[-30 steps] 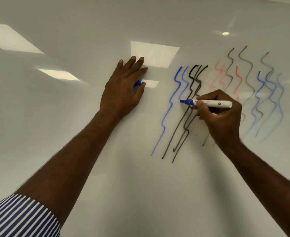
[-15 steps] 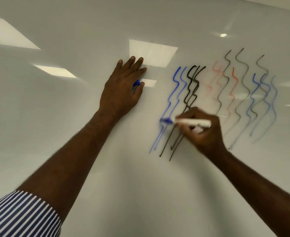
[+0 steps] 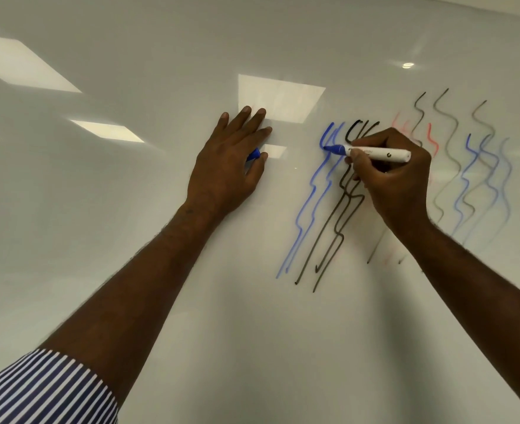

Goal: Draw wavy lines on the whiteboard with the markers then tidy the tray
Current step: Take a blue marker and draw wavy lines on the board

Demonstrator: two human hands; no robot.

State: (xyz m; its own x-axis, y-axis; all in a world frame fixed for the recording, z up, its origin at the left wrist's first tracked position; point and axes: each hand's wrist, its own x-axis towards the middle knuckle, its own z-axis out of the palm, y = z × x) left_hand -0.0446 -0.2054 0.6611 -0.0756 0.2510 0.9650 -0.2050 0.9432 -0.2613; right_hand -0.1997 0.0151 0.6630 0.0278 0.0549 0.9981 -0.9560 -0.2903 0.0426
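The whiteboard (image 3: 130,209) fills the view. My right hand (image 3: 396,182) grips a white marker with a blue tip (image 3: 375,153), held level and pointing left. Its tip touches the board near the top of two blue wavy lines (image 3: 310,203). Black wavy lines (image 3: 338,221) run just right of them, partly hidden by my hand. Further right are faint red, black and blue wavy lines (image 3: 466,179). My left hand (image 3: 228,166) lies on the board with fingers straight, and the blue marker cap (image 3: 253,154) is pinched between thumb and forefinger.
Ceiling lights reflect on the glossy board (image 3: 280,93). My left arm ends in a blue-and-white striped sleeve (image 3: 44,390) at the lower left. No tray or other markers are in view.
My right hand drew a second blue line down beside the first, then moved the marker tip back up to the top of the blue lines. My left hand stayed in place.
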